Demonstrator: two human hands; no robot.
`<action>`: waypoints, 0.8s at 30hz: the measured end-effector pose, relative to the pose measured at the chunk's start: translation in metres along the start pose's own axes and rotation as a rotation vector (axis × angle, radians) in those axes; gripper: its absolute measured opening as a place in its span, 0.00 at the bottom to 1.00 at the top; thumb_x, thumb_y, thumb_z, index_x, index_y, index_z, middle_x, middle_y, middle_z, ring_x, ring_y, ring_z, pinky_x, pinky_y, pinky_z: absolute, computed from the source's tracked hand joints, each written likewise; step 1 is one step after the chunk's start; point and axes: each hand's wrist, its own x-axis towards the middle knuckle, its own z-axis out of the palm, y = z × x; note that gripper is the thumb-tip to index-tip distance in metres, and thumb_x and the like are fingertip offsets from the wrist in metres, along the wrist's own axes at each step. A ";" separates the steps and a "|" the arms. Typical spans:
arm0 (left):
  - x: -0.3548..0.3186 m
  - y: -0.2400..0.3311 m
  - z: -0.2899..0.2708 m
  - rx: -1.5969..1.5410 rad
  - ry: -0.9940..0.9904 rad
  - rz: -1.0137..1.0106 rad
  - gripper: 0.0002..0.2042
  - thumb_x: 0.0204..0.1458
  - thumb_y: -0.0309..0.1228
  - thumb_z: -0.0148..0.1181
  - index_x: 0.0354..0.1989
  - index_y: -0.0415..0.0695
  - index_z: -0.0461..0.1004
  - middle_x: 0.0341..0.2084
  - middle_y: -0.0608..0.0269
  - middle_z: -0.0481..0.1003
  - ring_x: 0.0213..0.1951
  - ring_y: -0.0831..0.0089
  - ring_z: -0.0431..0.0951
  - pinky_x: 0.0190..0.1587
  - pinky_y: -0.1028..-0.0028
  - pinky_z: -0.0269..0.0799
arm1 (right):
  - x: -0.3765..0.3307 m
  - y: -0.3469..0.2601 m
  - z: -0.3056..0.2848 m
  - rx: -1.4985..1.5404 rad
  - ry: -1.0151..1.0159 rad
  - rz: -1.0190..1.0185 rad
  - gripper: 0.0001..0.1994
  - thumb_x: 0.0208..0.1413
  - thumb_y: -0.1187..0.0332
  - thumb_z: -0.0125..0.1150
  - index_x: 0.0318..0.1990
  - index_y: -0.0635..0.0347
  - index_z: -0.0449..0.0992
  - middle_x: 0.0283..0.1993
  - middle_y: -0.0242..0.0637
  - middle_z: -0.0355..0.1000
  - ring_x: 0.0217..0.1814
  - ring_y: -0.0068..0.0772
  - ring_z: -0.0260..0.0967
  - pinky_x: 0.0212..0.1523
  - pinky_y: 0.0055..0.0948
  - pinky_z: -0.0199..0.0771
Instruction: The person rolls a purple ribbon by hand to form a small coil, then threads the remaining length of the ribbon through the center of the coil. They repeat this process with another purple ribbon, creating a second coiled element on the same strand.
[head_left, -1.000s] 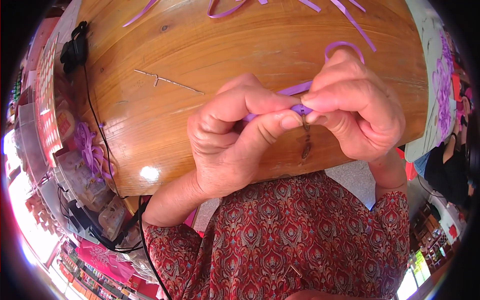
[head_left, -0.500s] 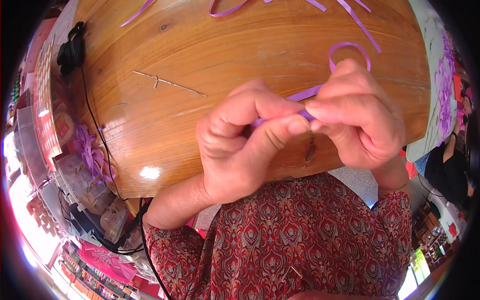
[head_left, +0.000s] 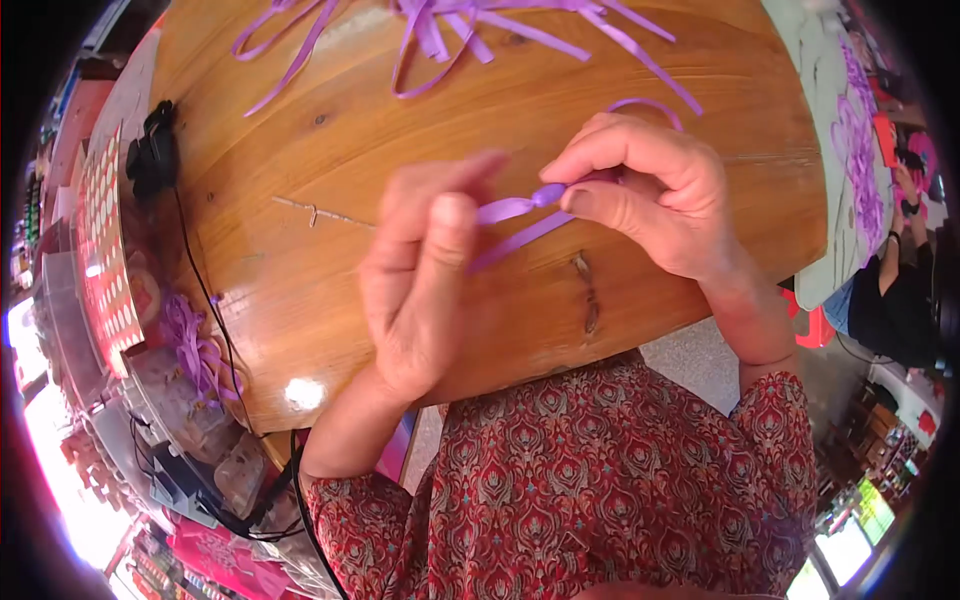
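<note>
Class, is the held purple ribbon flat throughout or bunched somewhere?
Bunched: the ribbon narrows into a rounded purple lump held by the right hand.

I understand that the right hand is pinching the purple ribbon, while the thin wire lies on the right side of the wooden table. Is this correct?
No: the head view shows the thin wire lying on the left side of the wooden table. The right hand does pinch the purple ribbon.

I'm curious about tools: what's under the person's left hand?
Wooden table shows around the left hand; a thin metal rod meets the hand's outline. Whatever the hand covers, perhaps more rod, is hidden.
</note>
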 end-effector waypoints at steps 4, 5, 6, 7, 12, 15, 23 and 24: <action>0.018 -0.001 -0.008 0.313 0.196 0.353 0.13 0.60 0.30 0.48 0.46 0.36 0.73 0.36 0.62 0.69 0.39 0.76 0.69 0.45 0.77 0.64 | -0.003 -0.003 -0.012 -0.078 0.052 -0.038 0.07 0.49 0.80 0.61 0.37 0.67 0.75 0.33 0.36 0.71 0.33 0.22 0.66 0.32 0.19 0.64; 0.018 0.002 -0.009 0.339 0.294 0.367 0.12 0.59 0.28 0.49 0.46 0.36 0.73 0.36 0.62 0.69 0.39 0.76 0.69 0.46 0.77 0.64 | -0.003 -0.004 -0.015 -0.090 0.058 -0.086 0.07 0.49 0.80 0.62 0.37 0.67 0.75 0.34 0.36 0.71 0.33 0.22 0.67 0.31 0.19 0.65; 0.019 0.002 -0.008 0.326 0.267 0.384 0.12 0.59 0.28 0.49 0.46 0.36 0.73 0.36 0.62 0.69 0.39 0.76 0.69 0.46 0.77 0.64 | -0.006 -0.005 -0.019 -0.112 0.083 -0.093 0.07 0.49 0.80 0.62 0.37 0.67 0.75 0.34 0.36 0.71 0.33 0.22 0.67 0.31 0.19 0.65; 0.020 0.002 -0.006 0.314 0.303 0.366 0.11 0.58 0.26 0.50 0.46 0.35 0.73 0.36 0.62 0.69 0.38 0.76 0.69 0.45 0.78 0.64 | -0.009 -0.006 -0.025 -0.121 0.091 -0.109 0.07 0.49 0.80 0.62 0.37 0.67 0.75 0.34 0.37 0.71 0.34 0.23 0.67 0.33 0.20 0.65; 0.019 -0.007 -0.003 0.364 0.280 0.286 0.09 0.56 0.23 0.52 0.44 0.35 0.74 0.33 0.65 0.69 0.36 0.79 0.68 0.42 0.80 0.64 | -0.043 -0.023 -0.068 -0.215 0.224 -0.169 0.08 0.48 0.81 0.62 0.37 0.67 0.75 0.34 0.37 0.72 0.36 0.26 0.67 0.37 0.22 0.65; 0.012 -0.010 0.001 0.441 0.208 0.292 0.09 0.55 0.21 0.52 0.42 0.35 0.74 0.32 0.65 0.68 0.35 0.79 0.67 0.40 0.80 0.64 | -0.072 -0.042 -0.098 -0.331 0.334 -0.132 0.08 0.48 0.81 0.61 0.37 0.67 0.74 0.35 0.36 0.71 0.37 0.26 0.67 0.39 0.23 0.65; 0.013 -0.017 0.005 0.491 0.135 0.296 0.08 0.53 0.18 0.53 0.40 0.35 0.75 0.32 0.65 0.68 0.34 0.80 0.66 0.37 0.83 0.64 | -0.144 -0.068 -0.252 -0.589 0.931 0.080 0.09 0.53 0.73 0.59 0.43 0.61 0.76 0.38 0.27 0.73 0.40 0.16 0.68 0.44 0.17 0.66; 0.015 -0.017 0.009 0.491 0.119 0.304 0.08 0.52 0.17 0.53 0.39 0.35 0.75 0.31 0.65 0.68 0.34 0.80 0.66 0.36 0.83 0.63 | -0.153 -0.064 -0.291 -0.691 1.028 -0.035 0.12 0.53 0.71 0.60 0.45 0.59 0.76 0.38 0.26 0.74 0.41 0.16 0.68 0.44 0.17 0.66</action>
